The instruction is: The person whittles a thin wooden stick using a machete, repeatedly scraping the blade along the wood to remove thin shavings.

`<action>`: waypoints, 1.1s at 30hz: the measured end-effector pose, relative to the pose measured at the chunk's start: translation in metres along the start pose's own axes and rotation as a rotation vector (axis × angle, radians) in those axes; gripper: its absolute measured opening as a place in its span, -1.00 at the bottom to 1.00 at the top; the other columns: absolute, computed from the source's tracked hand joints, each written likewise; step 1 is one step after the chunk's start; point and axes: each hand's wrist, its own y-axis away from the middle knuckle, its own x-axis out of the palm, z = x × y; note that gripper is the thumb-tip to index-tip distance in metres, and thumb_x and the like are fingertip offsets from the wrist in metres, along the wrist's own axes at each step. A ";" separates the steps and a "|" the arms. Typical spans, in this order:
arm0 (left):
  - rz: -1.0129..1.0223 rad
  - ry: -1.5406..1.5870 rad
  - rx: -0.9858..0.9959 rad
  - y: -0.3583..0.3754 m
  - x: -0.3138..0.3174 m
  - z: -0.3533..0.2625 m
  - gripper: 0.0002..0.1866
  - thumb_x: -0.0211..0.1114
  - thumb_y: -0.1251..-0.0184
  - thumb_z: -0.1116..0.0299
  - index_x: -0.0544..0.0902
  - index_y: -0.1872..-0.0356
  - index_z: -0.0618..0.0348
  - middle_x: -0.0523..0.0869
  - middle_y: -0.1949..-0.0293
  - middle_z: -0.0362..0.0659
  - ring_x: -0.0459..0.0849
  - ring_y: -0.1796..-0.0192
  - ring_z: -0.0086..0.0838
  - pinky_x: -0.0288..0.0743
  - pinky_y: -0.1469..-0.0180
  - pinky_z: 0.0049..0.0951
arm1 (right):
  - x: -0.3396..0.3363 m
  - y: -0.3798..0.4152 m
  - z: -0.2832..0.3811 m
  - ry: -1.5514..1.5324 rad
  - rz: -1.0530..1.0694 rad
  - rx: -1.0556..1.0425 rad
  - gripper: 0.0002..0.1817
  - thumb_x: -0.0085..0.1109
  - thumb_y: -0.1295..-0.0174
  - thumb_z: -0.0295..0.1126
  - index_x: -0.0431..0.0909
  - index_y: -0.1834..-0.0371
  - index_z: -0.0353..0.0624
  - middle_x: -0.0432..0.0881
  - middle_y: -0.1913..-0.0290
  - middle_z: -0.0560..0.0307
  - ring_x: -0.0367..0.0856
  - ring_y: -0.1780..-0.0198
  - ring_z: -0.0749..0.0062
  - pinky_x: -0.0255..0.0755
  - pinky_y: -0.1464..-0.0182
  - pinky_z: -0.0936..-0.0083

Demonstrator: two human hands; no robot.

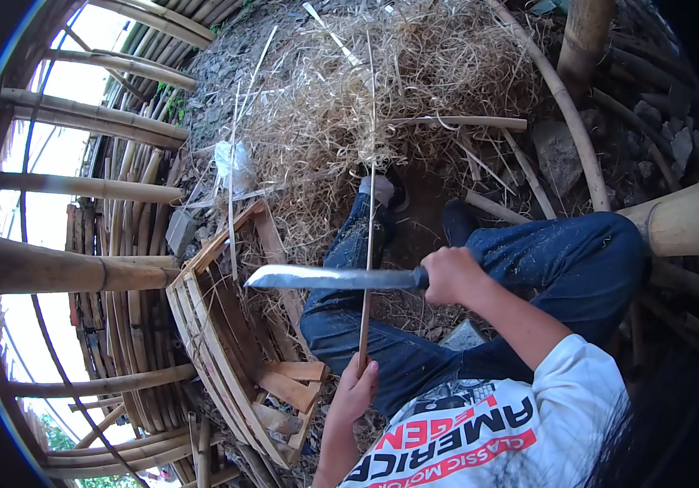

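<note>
My right hand point(452, 275) is closed round the dark handle of a machete point(333, 278). The long blade points left and lies across a thin bamboo strip point(371, 220), seeming to touch it. Closed on the strip's near end is my left hand point(354, 389), close to my lap. From there the strip runs away from me, between my legs and over the shavings. Whether the blade's edge bites into the strip cannot be made out.
A heap of curly shavings point(463, 65) covers the ground ahead. At left stand a wooden crate point(211, 358) and stacked bamboo poles point(126, 285). A white plastic bag point(236, 167) lies beyond the crate. Rocks point(562, 159) and a bent pole point(577, 130) are at right.
</note>
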 end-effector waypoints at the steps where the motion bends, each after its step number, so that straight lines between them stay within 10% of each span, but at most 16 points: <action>1: -0.012 0.002 -0.004 0.002 0.001 0.001 -0.86 0.06 -0.53 0.25 0.32 0.22 0.00 0.27 0.54 -0.41 0.15 0.64 -0.75 0.00 0.66 -0.67 | -0.001 -0.005 -0.005 0.013 -0.035 0.048 -0.68 0.25 0.22 -0.29 0.68 0.36 -0.21 0.71 0.30 -0.21 0.71 0.18 -0.06 0.58 0.04 0.19; 7: -0.032 -0.305 0.267 -0.019 0.016 0.009 -0.79 0.16 -0.47 0.35 0.26 0.28 0.01 0.27 0.58 -0.42 0.22 0.64 -0.75 0.04 0.67 -0.63 | 0.004 -0.023 -0.026 -0.254 -0.120 0.285 -0.67 0.21 0.12 -0.29 0.67 0.31 -0.27 0.69 0.22 -0.29 0.69 0.11 -0.11 0.55 -0.03 0.15; 10: 0.018 -0.011 0.034 -0.013 0.029 -0.012 -0.72 0.23 -0.40 0.44 0.24 0.30 0.01 0.25 0.59 -0.42 0.21 0.66 -0.75 0.06 0.67 -0.62 | 0.016 -0.012 -0.009 -0.363 -0.161 0.282 -0.66 0.19 0.09 -0.29 0.67 0.28 -0.29 0.68 0.21 -0.32 0.68 0.09 -0.14 0.53 -0.07 0.12; 33: 0.052 -0.042 0.070 -0.004 0.015 0.013 -0.70 0.25 -0.36 0.49 0.23 0.27 0.02 0.28 0.61 -0.42 0.24 0.65 -0.76 0.09 0.66 -0.63 | 0.000 -0.019 -0.007 -0.129 -0.207 0.240 -0.69 0.17 0.10 -0.31 0.68 0.32 -0.27 0.69 0.24 -0.28 0.69 0.13 -0.13 0.55 -0.03 0.13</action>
